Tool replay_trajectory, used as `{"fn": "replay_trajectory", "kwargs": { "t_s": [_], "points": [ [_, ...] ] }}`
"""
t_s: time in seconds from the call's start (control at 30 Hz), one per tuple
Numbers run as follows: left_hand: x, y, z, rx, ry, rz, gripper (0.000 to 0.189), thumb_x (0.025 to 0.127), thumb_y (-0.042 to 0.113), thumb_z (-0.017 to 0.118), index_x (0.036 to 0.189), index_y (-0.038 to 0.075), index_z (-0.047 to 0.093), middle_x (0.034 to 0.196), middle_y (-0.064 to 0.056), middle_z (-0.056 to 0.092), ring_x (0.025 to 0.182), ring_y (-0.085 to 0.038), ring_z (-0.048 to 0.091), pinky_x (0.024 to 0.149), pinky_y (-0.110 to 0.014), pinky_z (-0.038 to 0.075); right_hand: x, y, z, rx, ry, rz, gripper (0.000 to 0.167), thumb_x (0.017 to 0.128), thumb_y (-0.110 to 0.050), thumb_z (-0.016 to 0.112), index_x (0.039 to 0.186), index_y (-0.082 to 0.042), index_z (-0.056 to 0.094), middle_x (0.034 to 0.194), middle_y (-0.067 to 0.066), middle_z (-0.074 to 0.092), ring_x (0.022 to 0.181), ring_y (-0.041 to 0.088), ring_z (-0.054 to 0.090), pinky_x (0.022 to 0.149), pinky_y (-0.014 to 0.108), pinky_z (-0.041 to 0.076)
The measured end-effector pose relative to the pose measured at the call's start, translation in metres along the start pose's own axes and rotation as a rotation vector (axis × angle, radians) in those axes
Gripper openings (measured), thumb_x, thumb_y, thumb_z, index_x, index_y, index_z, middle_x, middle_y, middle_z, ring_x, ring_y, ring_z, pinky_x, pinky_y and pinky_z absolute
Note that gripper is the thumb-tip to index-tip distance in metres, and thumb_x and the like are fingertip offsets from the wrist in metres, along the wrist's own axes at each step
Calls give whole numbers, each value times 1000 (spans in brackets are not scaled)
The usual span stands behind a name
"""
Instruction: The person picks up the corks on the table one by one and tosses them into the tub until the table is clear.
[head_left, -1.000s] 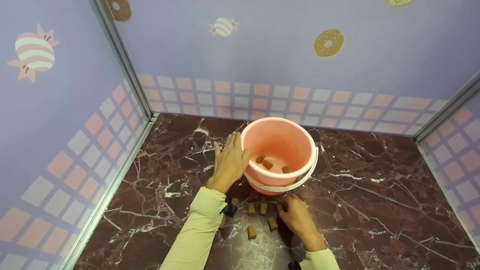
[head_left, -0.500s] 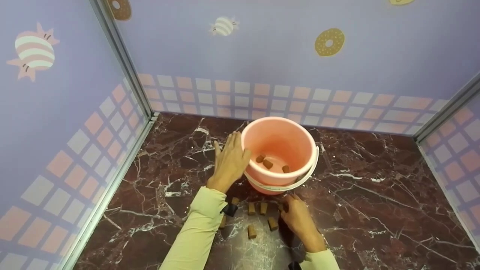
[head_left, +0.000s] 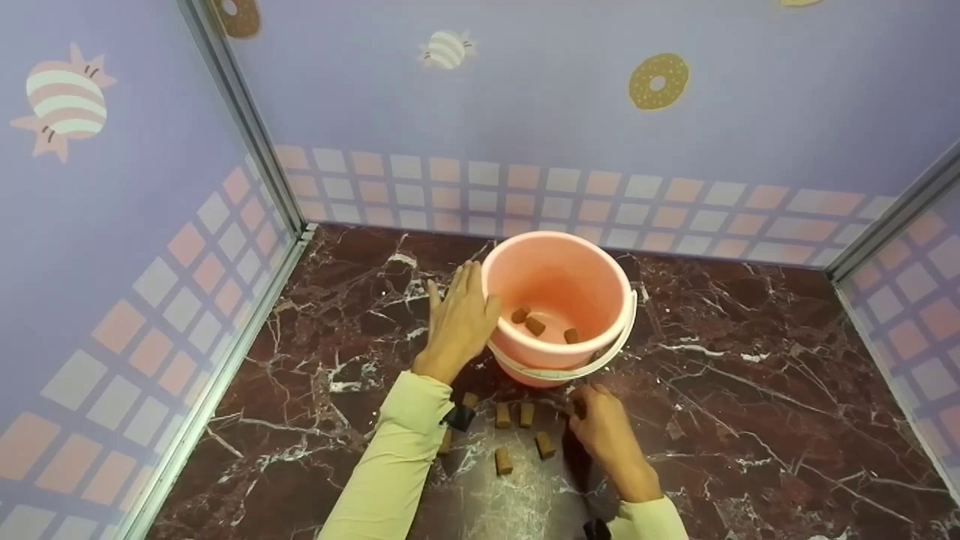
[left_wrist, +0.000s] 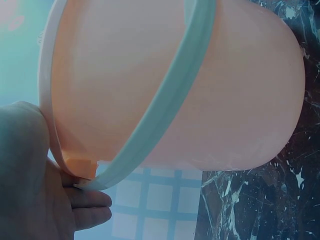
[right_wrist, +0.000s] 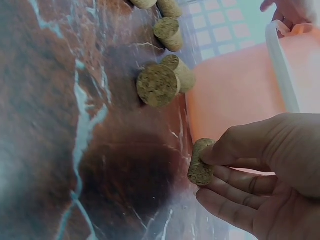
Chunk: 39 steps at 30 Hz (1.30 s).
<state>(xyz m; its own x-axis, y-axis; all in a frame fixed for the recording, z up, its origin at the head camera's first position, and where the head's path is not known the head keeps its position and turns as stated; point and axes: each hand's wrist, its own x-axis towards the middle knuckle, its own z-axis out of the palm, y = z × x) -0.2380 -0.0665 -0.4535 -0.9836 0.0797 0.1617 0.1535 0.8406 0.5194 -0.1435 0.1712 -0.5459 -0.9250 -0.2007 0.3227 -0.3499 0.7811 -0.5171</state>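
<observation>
Pinches a cork (right_wrist: 201, 172) between fingers of the right hand (head_left: 606, 431), just beside the bucket (head_left: 559, 281); rests the left hand (head_left: 461, 319), straight-fingered, against its rim. Should handle light, slightly springy, hardly slippery; best held across the side.

My left hand (head_left: 459, 319) rests against the left side of the pink bucket (head_left: 555, 281), three corks (head_left: 535, 325) inside it, while my right hand (head_left: 606, 426) curls just nearer than the bucket, right of loose corks (head_left: 503, 461) on the marbled table (head_left: 735, 420).
</observation>
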Motion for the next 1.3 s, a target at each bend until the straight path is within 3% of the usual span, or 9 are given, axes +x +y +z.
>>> {"fn": "replay_trajectory", "kwargs": {
  "t_s": [0.23, 0.53, 1.03, 1.3],
  "points": [
    [0, -1, 1, -3, 0, 1, 66, 110, 31, 44, 164, -3, 30, 171, -18, 27, 159, -31, 23, 126, -63, -7, 1, -1, -8, 26, 11, 8, 19, 76, 11, 78, 92, 2, 72, 83, 7, 62, 75, 29, 62, 68, 48, 56],
    [0, 0, 0, -5, -2, 3, 66, 110, 32, 41, 165, -2, 28, 171, -18, 26, 160, -31, 23, 126, -63, -7, 5, -5, -21, 19, 109, -59, 13, 80, 7, 77, 84, -2, 68, 77, 2, 57, 68, 22, 54, 60, 43, 51],
    [1, 0, 0, -3, 1, 4, 66, 110, 32, 44, 165, -2, 30, 171, -17, 28, 159, -30, 24, 127, -63, -5, 6, -17, -49, 61, 97, -35, 25, 77, 14, 79, 98, 3, 73, 86, 6, 64, 75, 25, 64, 67, 38, 58],
    [1, 0, -1, 2, -13, 0, 68, 110, 36, 40, 166, -1, 28, 172, -17, 26, 160, -29, 22, 126, -63, -7, 6, -22, -59, 69, 138, -12, 19, 80, 14, 78, 96, 4, 74, 86, 6, 65, 75, 25, 68, 67, 37, 60]
  ]
}}
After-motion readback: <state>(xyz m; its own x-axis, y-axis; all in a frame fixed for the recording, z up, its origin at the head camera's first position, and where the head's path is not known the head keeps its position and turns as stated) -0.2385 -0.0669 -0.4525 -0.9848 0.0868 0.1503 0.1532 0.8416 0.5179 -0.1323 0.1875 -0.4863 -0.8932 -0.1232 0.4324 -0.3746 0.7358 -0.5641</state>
